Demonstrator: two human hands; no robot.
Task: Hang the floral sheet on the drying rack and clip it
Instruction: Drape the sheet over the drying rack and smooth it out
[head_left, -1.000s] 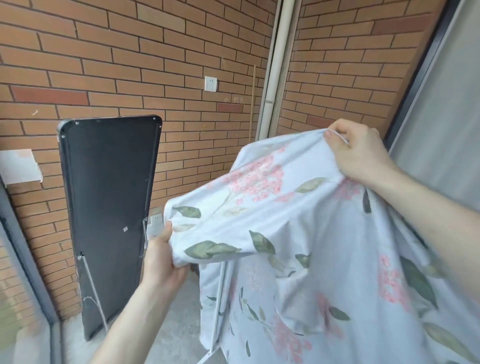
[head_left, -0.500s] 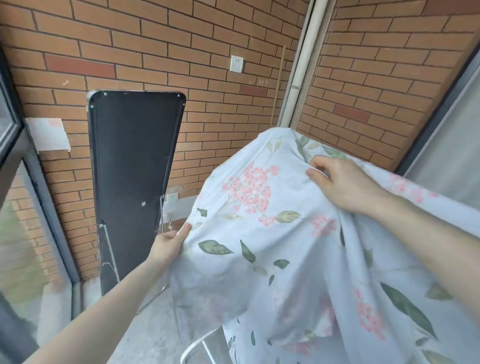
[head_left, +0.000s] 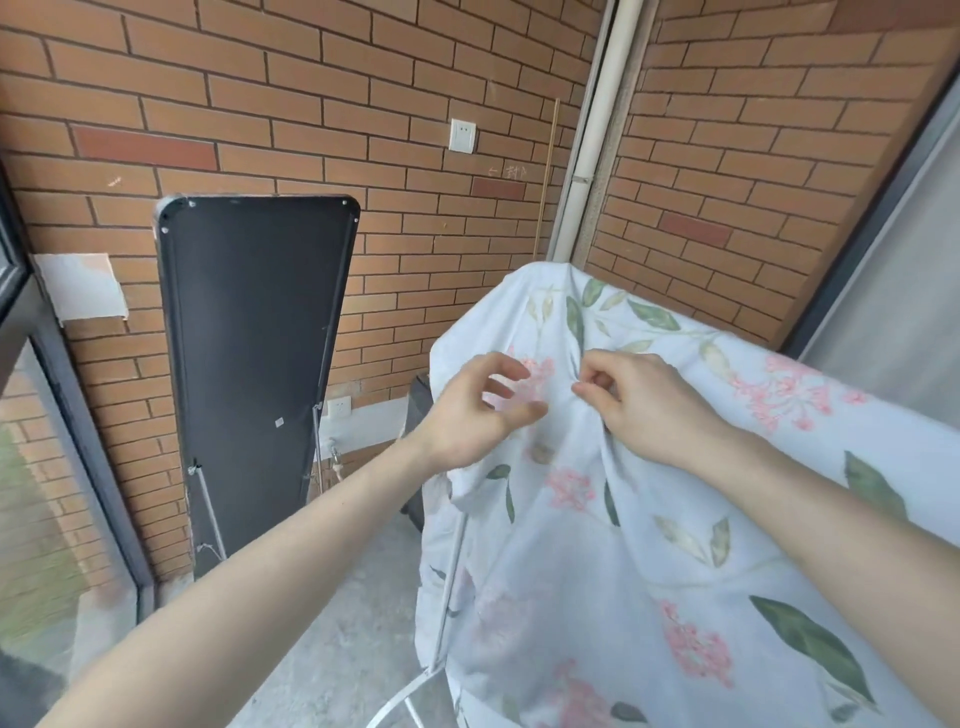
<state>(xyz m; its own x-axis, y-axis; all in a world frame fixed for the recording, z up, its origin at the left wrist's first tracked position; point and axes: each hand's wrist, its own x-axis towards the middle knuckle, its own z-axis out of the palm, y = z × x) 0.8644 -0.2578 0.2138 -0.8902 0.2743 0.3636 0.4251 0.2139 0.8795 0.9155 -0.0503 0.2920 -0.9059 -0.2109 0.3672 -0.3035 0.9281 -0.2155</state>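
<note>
The floral sheet (head_left: 623, 545), white with pink blossoms and green leaves, lies draped over the drying rack and covers nearly all of it. Only a white rack leg (head_left: 449, 592) and a curved foot show below the sheet's left edge. My right hand (head_left: 639, 402) pinches a fold of the sheet near its top. My left hand (head_left: 475, 410) hovers just left of it with fingers spread, holding nothing and close to the cloth. No clip is visible.
A tall dark panel (head_left: 254, 364) leans against the brick wall (head_left: 363, 130) on the left. A white drainpipe (head_left: 597, 114) runs down the corner. A glass door (head_left: 47, 467) stands far left, a grey screen (head_left: 904, 291) far right. Bare concrete floor (head_left: 332, 623) lies between.
The sheet has settled down over the rack. My left hand let go of the sheet's left edge and moved up toward the right hand, which now pinches a fold lower down.
</note>
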